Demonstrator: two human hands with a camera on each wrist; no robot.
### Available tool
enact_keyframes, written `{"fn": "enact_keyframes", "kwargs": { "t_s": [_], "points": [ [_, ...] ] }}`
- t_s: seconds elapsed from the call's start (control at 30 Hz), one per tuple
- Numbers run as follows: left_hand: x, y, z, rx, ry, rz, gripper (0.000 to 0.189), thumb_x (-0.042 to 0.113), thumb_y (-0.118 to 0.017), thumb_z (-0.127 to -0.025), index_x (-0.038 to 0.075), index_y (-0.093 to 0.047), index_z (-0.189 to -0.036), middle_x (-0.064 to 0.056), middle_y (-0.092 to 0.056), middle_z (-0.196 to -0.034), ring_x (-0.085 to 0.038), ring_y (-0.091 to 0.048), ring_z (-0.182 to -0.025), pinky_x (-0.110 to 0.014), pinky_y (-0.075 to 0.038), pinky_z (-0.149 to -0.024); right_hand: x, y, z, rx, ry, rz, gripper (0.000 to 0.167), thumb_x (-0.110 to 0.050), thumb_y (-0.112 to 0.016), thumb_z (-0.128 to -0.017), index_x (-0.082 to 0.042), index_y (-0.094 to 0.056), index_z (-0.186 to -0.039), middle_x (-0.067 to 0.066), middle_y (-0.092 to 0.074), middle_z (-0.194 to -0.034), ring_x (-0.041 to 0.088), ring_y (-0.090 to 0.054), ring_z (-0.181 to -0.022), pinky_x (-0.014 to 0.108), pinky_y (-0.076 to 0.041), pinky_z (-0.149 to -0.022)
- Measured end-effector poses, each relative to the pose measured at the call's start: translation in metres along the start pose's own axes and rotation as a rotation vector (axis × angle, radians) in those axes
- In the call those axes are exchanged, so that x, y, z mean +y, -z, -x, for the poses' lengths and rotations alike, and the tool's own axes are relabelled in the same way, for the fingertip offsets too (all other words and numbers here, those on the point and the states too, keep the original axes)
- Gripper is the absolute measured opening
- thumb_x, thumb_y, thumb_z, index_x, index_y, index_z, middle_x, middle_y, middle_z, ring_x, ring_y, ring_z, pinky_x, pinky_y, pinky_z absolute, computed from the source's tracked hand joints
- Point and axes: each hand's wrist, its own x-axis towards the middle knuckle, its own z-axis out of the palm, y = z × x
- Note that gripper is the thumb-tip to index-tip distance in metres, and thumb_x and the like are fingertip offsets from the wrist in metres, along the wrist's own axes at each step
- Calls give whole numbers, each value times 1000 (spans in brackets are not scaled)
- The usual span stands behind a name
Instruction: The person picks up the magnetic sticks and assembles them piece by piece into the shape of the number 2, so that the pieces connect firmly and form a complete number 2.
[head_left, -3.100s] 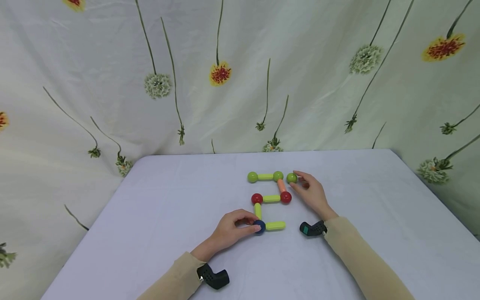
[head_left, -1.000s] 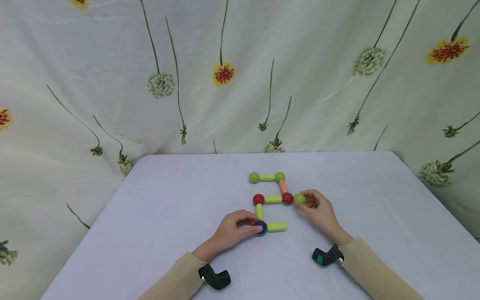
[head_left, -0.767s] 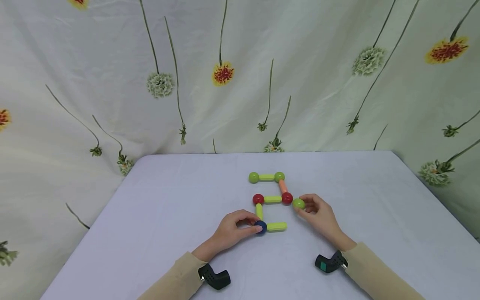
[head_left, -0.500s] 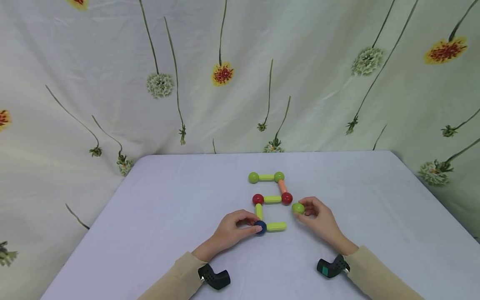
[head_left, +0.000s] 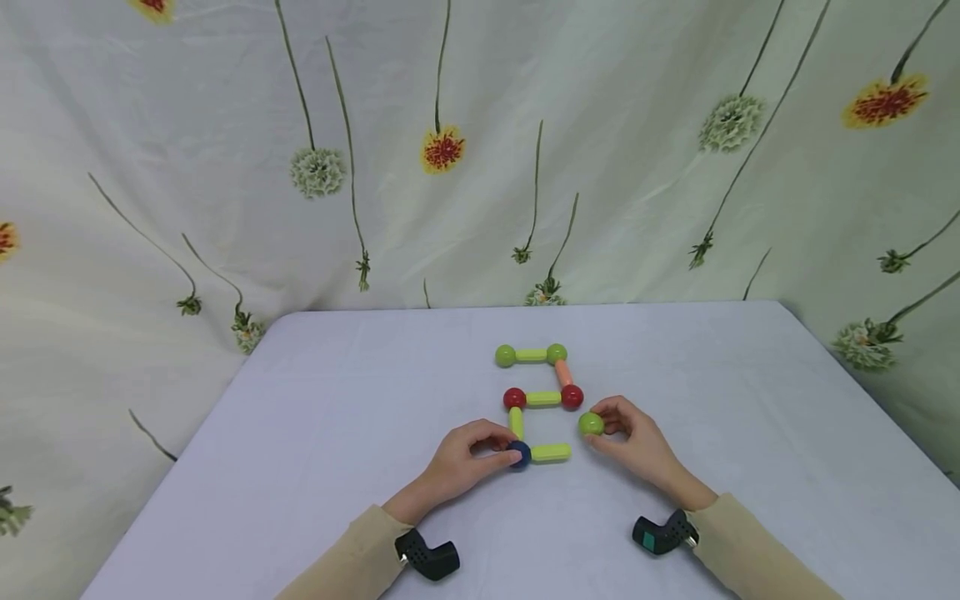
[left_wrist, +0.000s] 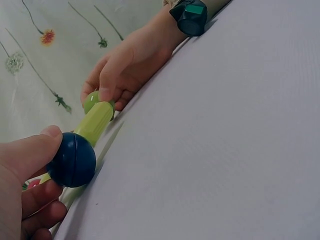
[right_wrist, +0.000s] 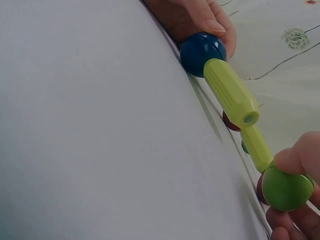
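In the head view my left hand [head_left: 465, 460] pinches a dark blue ball [head_left: 519, 455] between thumb and fingers. A yellow-green magnetic stick [head_left: 551, 452] joins this ball and points right; its free end, with a small round inset, faces the camera in the right wrist view. My right hand [head_left: 639, 443] pinches a loose green ball [head_left: 591, 424] just beyond that end, apart from it. From the blue ball another yellow-green stick [head_left: 516, 422] runs back to a red ball [head_left: 514, 398]. A crosswise stick [head_left: 543, 398] links that to a second red ball [head_left: 572, 397].
Behind the red balls, an orange stick [head_left: 564, 372] leads to a green ball [head_left: 557, 353], then a stick [head_left: 531, 355] and another green ball [head_left: 505, 356]. Everything lies on a white-covered table [head_left: 337, 400]. A floral cloth [head_left: 480, 208] hangs behind it.
My right hand has brought the loose green ball from beside the back row, past the right red ball, toward me and slightly left. The left hand keeps its grip on the blue ball.
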Motion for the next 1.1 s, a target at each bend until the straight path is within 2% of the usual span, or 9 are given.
{"fn": "enact_keyframes", "kwargs": {
  "t_s": [0.27,0.33,0.63,0.87,1.1],
  "points": [
    [1,0,1,16,-15,-3,23,12,-69,-86,1,-67,-105,-12,-65,-96,-29,-58,-90,-40,-48,-81,-34,4,7,-20,29,5,33,1,-70,-80,3,-56,-110,12,-61,-103,22,-55,-88,33,-49,-79],
    [1,0,1,18,-16,0,23,12,-69,-86,1,-67,-105,-11,-65,-97,-29,-58,-90,-40,-48,-82,-37,5,8,-27,34,19,32,1,-69,-80,3,-57,-110,12,-61,-103,21,-55,-87,34,-49,-78],
    [-2,-1,1,23,-16,-12,23,13,-68,-86,1,-67,-106,-10,-65,-97,-29,-58,-89,-38,-48,-81,-3,-1,3,-44,79,39,33,-8,-73,-80,-7,-60,-110,2,-62,-104,14,-53,-87,29,-48,-77],
    [-33,-9,-5,51,-11,-32,24,16,-69,-86,7,-68,-108,-4,-65,-98,-25,-58,-89,-37,-48,-80,2,-1,3,-66,102,20,33,-9,-74,-78,-13,-60,-107,-3,-61,-100,13,-54,-86,25,-47,-77],
    [-41,-8,-5,69,-42,-41,23,28,-69,-86,19,-69,-107,10,-63,-93,-13,-56,-86,-28,-47,-76,-1,0,4,-87,134,16,33,-9,-76,-76,-14,-59,-103,-5,-59,-97,12,-55,-84,26,-47,-76]
  ]
}}
